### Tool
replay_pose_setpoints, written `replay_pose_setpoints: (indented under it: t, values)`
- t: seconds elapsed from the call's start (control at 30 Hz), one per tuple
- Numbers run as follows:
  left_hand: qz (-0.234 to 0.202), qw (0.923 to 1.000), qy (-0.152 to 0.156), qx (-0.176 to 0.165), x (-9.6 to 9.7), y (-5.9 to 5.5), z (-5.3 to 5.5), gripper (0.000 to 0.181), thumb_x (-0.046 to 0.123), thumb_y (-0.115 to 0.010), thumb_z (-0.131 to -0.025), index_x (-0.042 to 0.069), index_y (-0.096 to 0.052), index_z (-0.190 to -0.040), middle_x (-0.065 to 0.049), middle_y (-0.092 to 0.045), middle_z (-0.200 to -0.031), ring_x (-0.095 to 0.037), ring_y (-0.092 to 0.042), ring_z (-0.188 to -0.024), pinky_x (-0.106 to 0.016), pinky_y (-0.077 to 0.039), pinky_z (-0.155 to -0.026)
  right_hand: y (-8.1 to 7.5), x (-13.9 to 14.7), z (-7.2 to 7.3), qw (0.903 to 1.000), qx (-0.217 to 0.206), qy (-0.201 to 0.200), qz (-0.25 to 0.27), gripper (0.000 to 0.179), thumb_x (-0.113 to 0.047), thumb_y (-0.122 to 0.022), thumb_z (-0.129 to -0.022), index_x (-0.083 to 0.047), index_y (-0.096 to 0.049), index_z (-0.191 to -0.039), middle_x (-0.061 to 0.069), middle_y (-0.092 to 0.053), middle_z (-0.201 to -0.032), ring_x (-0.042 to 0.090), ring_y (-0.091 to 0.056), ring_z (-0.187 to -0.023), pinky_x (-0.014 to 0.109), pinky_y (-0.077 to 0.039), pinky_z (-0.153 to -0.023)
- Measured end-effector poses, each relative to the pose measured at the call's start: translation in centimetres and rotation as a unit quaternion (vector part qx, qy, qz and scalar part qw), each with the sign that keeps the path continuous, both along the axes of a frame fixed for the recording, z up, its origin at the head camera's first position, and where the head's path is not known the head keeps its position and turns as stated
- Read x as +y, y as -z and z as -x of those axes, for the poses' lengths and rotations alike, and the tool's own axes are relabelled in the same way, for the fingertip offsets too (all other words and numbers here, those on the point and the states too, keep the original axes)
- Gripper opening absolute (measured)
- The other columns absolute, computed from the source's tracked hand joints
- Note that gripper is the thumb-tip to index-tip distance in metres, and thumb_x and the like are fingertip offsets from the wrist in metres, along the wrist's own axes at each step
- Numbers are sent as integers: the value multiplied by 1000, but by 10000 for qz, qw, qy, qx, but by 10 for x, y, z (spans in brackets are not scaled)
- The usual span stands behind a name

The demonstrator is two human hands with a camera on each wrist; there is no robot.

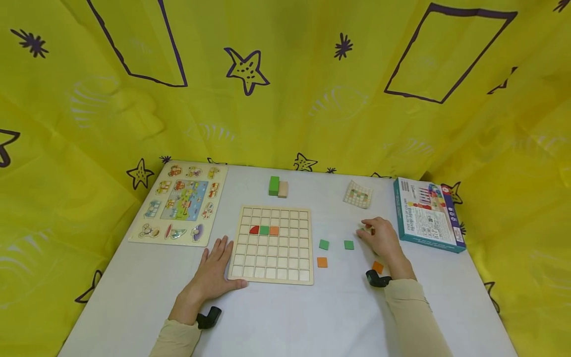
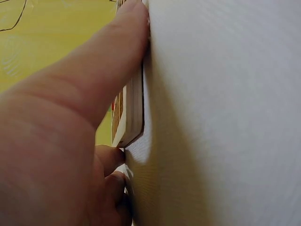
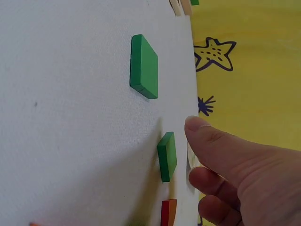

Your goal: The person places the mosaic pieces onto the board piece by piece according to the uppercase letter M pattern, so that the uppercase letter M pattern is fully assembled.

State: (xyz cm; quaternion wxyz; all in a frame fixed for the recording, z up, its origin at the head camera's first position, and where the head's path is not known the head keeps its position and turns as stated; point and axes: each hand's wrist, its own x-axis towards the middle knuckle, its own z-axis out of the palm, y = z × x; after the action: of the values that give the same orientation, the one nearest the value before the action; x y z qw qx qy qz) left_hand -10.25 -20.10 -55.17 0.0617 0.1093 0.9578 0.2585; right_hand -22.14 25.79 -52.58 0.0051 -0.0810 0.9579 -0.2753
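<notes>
A wooden grid board (image 1: 270, 260) lies on the table. In one of its rows sit a red piece with a rounded corner (image 1: 254, 230), a green square (image 1: 264, 230) and an orange square (image 1: 274, 230). My left hand (image 1: 211, 270) rests at the board's near left corner, fingers spread along the side and thumb against the front edge. To the right, my right hand (image 1: 384, 241) hovers with thumb and fingers apart, over a green tile (image 3: 168, 157) and a red tile (image 3: 169, 213). Another green tile (image 3: 145, 67) lies close by; no contact with any tile shows.
Loose green (image 1: 324, 244) and orange (image 1: 322, 262) tiles lie right of the board, another orange tile (image 1: 377, 267) by the right wrist. Farther out are a pattern card (image 1: 358, 194), a boxed game (image 1: 428, 215), green (image 1: 274, 186) and plain blocks (image 1: 283, 189), and a picture puzzle (image 1: 151, 225).
</notes>
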Motion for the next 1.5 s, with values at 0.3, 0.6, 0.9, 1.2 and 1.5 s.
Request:
replay_pose_setpoints:
  t: [0.3, 0.6, 0.9, 1.2, 1.5]
  values:
    - [-26, 10000, 22, -1, -1, 2, 0, 116, 62, -75, -73, -7, -24, -151, -23, -13, -158, -40, -6, -145, -61, -2, -112, -3, 3, 0, 9990, -263, -294, -231, 37, -18, -75, -87, 6, -68, -115, 11, -56, -87, 30, -45, -84, 39, -36, -70]
    - [-32, 10000, 6, 61, -1, 2, 0, 115, 61, -76, -73, -7, -25, -151, -24, -14, -158, -40, -7, -145, -61, -2, -112, -1, 3, 0, 9976, -293, -450, -432, 32, -11, -75, -85, 6, -68, -112, 13, -62, -93, 30, -49, -85, 41, -41, -74]
    - [-54, 9999, 9, 148, -1, 4, -1, 115, 61, -76, -72, -7, -26, -150, -24, -14, -158, -40, -8, -145, -61, -3, -111, 5, 2, 4, 9971, -137, -448, -593, 28, -11, -75, -87, 6, -69, -109, 9, -59, -86, 29, -49, -83, 41, -41, -72]
    - [-118, 9996, 17, 265, -1, 5, -1, 115, 58, -78, -72, -8, -27, -150, -24, -15, -158, -41, -9, -145, -61, -4, -111, 8, -1, 3, 9970, 107, -346, -679, 24, -13, -75, -87, 5, -69, -102, 8, -59, -83, 29, -50, -81, 42, -43, -72]
    - [-29, 9999, 3, 125, -1, 2, -1, 114, 59, -77, -73, -7, -26, -150, -23, -14, -159, -40, -8, -145, -61, -3, -112, 5, -4, 2, 9982, -13, -341, -495, 26, -16, -74, -88, 5, -69, -104, 12, -64, -90, 31, -53, -86, 46, -45, -78]
